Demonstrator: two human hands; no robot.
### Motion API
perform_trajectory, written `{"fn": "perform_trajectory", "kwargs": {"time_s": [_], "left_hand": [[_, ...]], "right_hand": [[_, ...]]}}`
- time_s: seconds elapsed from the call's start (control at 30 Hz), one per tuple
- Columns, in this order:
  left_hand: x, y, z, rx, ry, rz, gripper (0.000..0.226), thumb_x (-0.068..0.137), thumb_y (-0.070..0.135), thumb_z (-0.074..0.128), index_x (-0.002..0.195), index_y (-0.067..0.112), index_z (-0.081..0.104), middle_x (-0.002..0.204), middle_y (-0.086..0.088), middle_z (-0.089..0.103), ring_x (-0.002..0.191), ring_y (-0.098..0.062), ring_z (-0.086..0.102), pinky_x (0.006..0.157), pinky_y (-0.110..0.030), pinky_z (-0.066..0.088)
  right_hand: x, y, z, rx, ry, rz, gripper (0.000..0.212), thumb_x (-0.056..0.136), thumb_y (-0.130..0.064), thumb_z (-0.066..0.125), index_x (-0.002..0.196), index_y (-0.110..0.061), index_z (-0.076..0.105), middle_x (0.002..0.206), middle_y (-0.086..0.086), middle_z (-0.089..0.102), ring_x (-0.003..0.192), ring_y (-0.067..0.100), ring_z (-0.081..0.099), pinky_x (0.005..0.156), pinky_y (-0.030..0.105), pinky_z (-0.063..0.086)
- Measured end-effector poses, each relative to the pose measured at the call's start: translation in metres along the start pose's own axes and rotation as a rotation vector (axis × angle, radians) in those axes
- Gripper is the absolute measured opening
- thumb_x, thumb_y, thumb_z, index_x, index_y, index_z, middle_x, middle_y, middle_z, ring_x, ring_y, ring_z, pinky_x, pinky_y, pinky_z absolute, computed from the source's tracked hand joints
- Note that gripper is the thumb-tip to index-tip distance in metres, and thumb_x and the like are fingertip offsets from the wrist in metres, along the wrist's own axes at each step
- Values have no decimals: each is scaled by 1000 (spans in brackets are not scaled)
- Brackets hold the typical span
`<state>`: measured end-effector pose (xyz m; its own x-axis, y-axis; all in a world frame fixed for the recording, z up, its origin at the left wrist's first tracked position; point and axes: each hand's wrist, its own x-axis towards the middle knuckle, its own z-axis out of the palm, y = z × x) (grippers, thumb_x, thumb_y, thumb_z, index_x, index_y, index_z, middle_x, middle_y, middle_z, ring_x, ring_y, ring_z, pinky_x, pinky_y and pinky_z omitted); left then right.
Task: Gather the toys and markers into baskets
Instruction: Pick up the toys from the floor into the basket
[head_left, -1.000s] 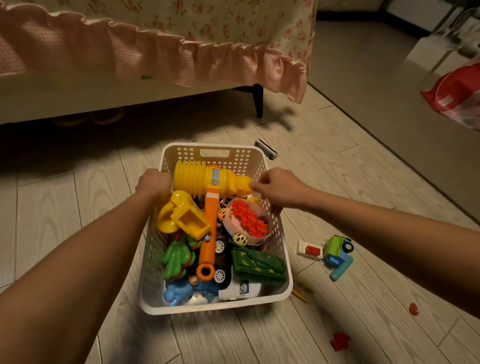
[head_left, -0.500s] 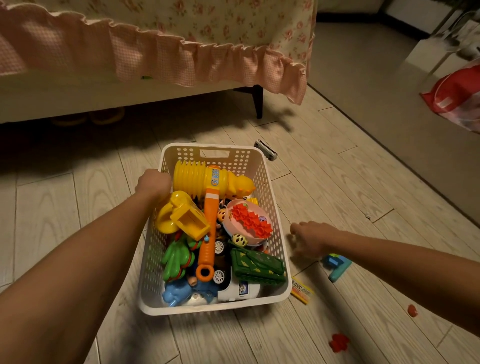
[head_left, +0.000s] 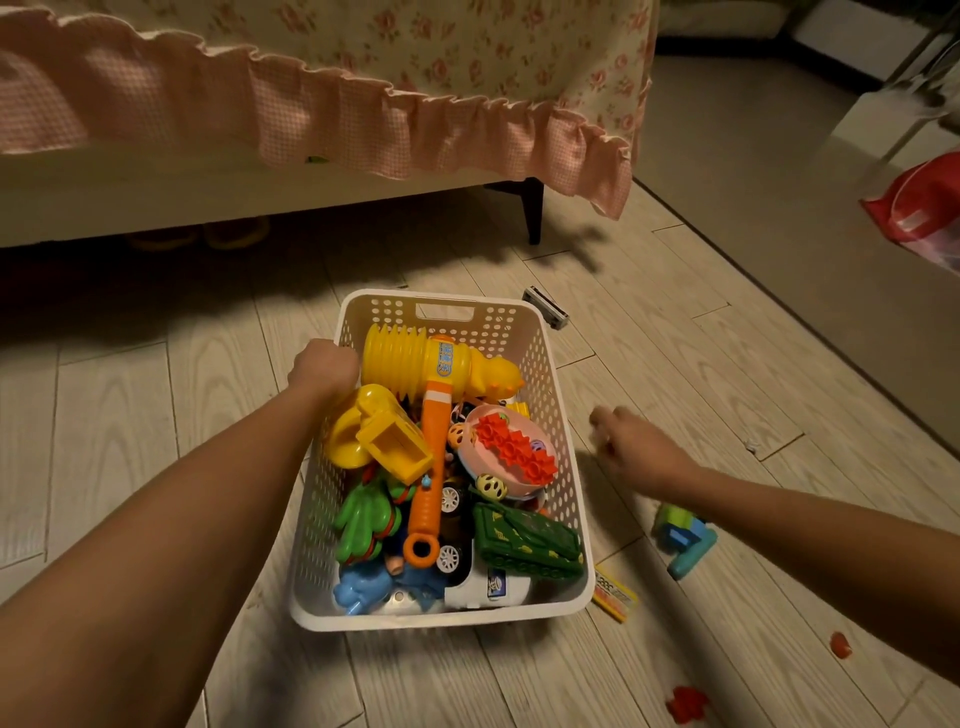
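Observation:
A white perforated basket (head_left: 441, 621) stands on the wood floor, full of toys: a yellow and orange hammer (head_left: 441, 364), a green tank (head_left: 524, 540) and a pink dish of red gears (head_left: 511, 452). My left hand (head_left: 324, 364) grips the basket's left rim near its far end. My right hand (head_left: 639, 452) hovers blurred just right of the basket with its fingers curled; the small white-and-red block that lay there no longer shows on the floor. A green and blue toy (head_left: 685, 535) lies partly under my right forearm.
A yellow packet (head_left: 615, 600) lies at the basket's near right corner. Red bits (head_left: 685, 704) (head_left: 840, 644) dot the floor at lower right. A grey object (head_left: 545, 307) sits beyond the basket. The bed and its dark leg (head_left: 532, 208) stand behind, and a red bag (head_left: 924, 208) is at far right.
My right hand left the basket, dropped to the floor over the white-and-red block, then rose back toward the basket. The block is gone from the floor. My left hand stayed on the rim.

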<state>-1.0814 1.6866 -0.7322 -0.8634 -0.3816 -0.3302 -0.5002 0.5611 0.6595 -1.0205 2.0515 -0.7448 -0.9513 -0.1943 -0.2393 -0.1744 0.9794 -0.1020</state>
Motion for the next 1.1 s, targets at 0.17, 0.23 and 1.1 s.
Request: {"fn": "perform_trajectory", "kwargs": {"time_s": [0.17,0.23,1.1], "left_hand": [[-1,3,-1,-10,-6,-5,31,95,18,41,113,-2,56,100,-18,59,91,-35,57,73,-36,45],[-1,2,-2,-12,-14,-7,32,95,19,41,113,-2,57,101,-19,59,88,-33,56,73,-35,45],[4,0,1,8,20,2,31,96,18,40,112,-2,56,95,-17,56,83,-30,54,70,-35,43]], "right_hand": [[32,-28,-69,335,436,87,31,97,-25,46,126,-16,50,103,5,52,82,15,50,71,28,43],[39,-50,-87,472,469,51,31,97,-25,50,127,-17,50,105,4,54,85,14,51,71,26,46],[15,-56,-42,416,173,180,10,96,-7,43,103,-12,47,96,8,59,83,24,58,69,38,48]]}}
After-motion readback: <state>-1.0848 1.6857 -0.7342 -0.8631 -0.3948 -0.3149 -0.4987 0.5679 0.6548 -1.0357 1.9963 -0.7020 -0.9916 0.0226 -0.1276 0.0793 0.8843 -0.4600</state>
